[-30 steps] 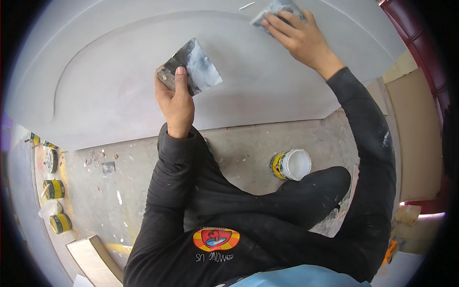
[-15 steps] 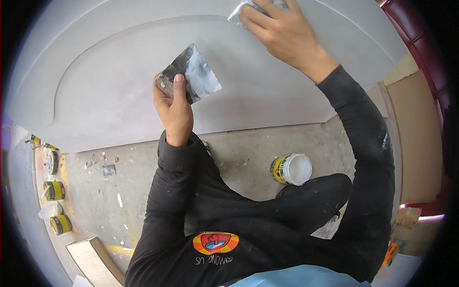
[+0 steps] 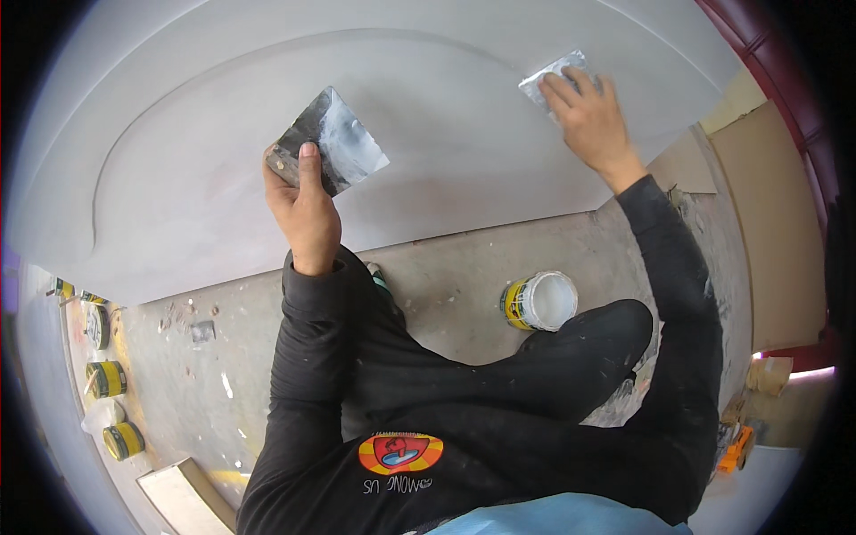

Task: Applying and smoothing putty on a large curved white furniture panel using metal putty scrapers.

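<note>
Left hand: closed on a corner of the left plate, thumb flat on top, fingers underneath.
Left plate: square, thin, tilted up beyond the thumb; dark on the thumb's side, smeared with pale paste on the far half.
Left plate handling: probably light and fairly stiff; the smeared half looks slick. Best hold seems the dark corner, where the thumb already sits.
Right hand: fingers spread over the near part of the right plate, holding it; thumb's exact place cannot be told.
Right plate: reaches out past the fingertips, over the grey panel; looks laid against it, though contact along the edge is hard to confirm.
Right plate handling: likely light, thin, a little springy; whitish face perhaps slippery. Back edge, under the fingers, looks the surest hold.
Panel: spreads behind both hands, a curved groove running from left of the left hand toward the right plate.
Bucket: below the right hand, well apart from it, pale stuff inside; yellow label.
Cans: far left of the left hand, in a row.
</note>
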{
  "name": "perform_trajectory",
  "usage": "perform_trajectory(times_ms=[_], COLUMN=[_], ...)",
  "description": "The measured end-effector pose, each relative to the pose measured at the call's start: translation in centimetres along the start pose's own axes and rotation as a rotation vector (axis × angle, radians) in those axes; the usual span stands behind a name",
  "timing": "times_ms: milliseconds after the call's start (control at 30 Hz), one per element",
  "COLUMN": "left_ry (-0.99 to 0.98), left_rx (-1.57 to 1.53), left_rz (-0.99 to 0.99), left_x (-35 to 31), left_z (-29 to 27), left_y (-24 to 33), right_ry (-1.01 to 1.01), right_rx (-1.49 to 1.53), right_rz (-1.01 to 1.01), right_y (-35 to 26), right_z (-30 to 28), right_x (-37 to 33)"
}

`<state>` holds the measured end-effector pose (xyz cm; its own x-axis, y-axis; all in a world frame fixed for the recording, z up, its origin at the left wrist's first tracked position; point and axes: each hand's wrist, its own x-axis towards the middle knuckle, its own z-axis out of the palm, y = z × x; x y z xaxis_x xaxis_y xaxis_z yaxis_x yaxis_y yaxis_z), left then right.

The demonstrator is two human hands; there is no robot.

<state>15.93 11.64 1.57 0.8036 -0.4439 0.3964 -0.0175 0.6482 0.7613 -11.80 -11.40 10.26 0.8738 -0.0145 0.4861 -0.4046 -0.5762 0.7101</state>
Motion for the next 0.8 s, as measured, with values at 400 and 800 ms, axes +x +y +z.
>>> perform_trajectory(times_ms=[400, 800], left_ry=[-0.04, -0.02], left_rx=[0.035, -0.012], left_rz=[0.018, -0.009], left_x=[-0.2, -0.4], left_z=[1.0, 1.4], left_y=[-0.3, -0.1], right_ry=[0.244, 0.384], right_rx=[-0.028, 0.016], right_rz=[-0.056, -0.195], right_y=[0.4, -0.3], right_z=[2.1, -5.8], right_x=[2.1, 12.0])
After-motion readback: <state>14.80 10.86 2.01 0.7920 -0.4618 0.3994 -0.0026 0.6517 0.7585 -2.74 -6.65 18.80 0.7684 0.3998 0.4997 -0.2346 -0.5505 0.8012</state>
